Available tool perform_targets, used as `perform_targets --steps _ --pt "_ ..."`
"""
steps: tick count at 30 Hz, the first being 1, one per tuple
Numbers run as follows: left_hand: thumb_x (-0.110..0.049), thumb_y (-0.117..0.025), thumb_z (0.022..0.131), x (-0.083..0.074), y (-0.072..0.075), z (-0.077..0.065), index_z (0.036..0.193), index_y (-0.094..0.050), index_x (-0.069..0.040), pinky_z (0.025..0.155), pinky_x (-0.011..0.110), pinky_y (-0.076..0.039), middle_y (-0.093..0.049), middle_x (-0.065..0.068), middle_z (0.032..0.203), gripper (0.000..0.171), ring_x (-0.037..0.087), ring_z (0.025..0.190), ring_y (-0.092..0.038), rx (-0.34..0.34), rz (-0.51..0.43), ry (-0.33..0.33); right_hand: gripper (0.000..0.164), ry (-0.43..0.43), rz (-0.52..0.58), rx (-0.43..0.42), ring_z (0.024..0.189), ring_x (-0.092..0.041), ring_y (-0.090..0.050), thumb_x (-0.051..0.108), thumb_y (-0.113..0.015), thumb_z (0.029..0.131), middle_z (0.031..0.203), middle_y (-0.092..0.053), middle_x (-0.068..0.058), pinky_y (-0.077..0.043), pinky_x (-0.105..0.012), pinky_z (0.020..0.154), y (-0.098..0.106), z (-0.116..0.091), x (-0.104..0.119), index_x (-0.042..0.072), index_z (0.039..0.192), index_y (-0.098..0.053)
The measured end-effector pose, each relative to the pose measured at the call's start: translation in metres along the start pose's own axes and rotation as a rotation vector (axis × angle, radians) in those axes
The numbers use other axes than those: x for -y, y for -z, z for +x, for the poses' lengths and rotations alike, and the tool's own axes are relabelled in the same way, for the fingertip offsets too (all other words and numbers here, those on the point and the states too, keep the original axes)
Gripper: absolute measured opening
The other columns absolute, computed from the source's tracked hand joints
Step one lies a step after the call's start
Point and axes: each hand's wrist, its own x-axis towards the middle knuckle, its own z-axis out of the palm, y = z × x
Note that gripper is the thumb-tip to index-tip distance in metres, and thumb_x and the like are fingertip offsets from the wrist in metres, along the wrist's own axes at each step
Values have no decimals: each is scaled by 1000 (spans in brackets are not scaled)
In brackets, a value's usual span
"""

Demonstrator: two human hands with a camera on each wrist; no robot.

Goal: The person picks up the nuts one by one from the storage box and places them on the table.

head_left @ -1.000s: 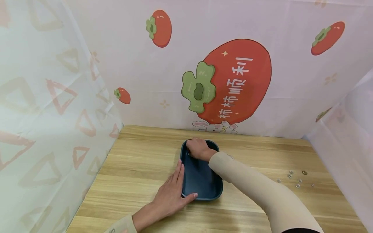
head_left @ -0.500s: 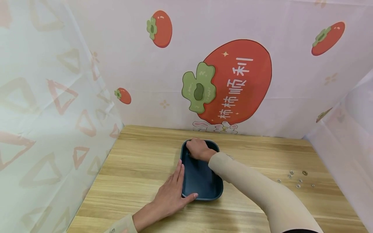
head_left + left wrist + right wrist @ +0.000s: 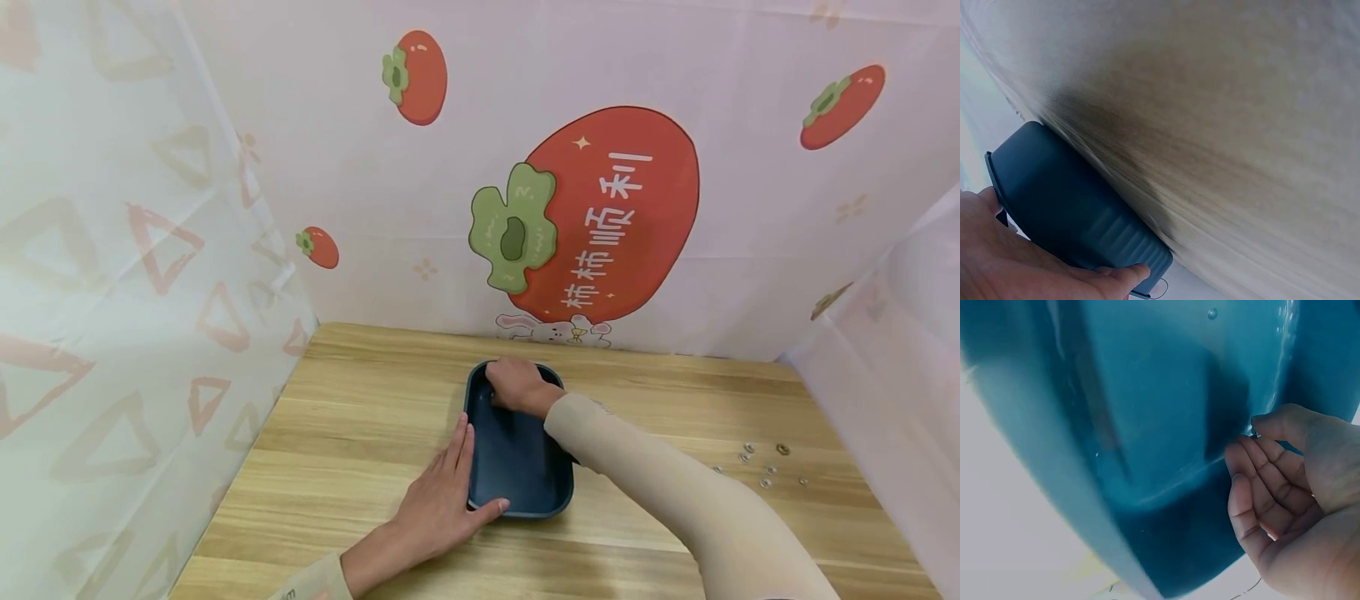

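Observation:
A dark blue rectangular tray (image 3: 517, 479) with rounded corners lies on the wooden table. Along its left side my left hand (image 3: 438, 504) rests with straight fingers, the thumb lying over the rim at the near corner. The left wrist view shows the tray's ribbed outer wall (image 3: 1079, 200) with fingers against it. My right hand (image 3: 517, 385) reaches into the tray's far end. In the right wrist view, thumb and forefinger pinch a small shiny metal piece (image 3: 1254, 432), mostly hidden by the fingertips. Another small shiny round piece (image 3: 1212, 313) lies on the tray floor.
Several small metal nuts or rings (image 3: 766, 483) lie scattered at the table's right, beyond my right forearm. One larger, brass-coloured nut (image 3: 783, 449) is among them. Printed cloth walls (image 3: 360, 167) stand behind the table (image 3: 352, 417) and at both sides.
My right hand has shifted slightly to the right inside the tray's far end. The left hand and tray keep their places; the head view has tilted a little.

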Motion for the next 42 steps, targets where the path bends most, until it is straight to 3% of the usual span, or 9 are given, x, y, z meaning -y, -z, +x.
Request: perform_targets --steps 10,17,22,30,42 --pt "-71 -59 97 0 0 0 170 -12 -3 117 56 -43 -1 11 179 110 35 157 -32 -9 -1 -5 33 -16 56 -37 60 -15 -57 20 -85 92 64 -57 0 -51 -34 59 7 -11 -8 14 69 -62" --pt "-71 -59 97 0 -1 0 170 -13 -3 117 56 -43 0 11 179 110 36 157 -32 -12 4 -2 21 -11 135 -67 61 -12 -58 19 -84 93 67 -62 4 -53 -32 61 14 -21 -12 15 75 -73" --pt "-71 -60 97 0 -1 1 170 -13 -3 117 56 -42 0 10 179 110 36 157 -32 -9 12 -1 24 12 234 -126 57 -13 -55 15 -82 93 61 -60 2 -48 -30 57 20 -35 -12 12 71 -73" --pt "-71 -60 97 0 -1 2 170 -11 -4 117 57 -43 3 9 179 111 36 158 -31 2 6 5 10 33 349 -204 58 -10 -56 11 -82 91 65 -63 4 -49 -26 59 24 -58 -16 9 82 -79" --pt "-70 -63 96 -3 -1 2 170 -12 -4 116 57 -43 0 9 179 111 37 157 -32 -12 5 15 4 -25 493 -287 66 -9 -62 8 -81 90 80 -75 -2 -57 -25 64 27 -88 -21 4 89 -82"
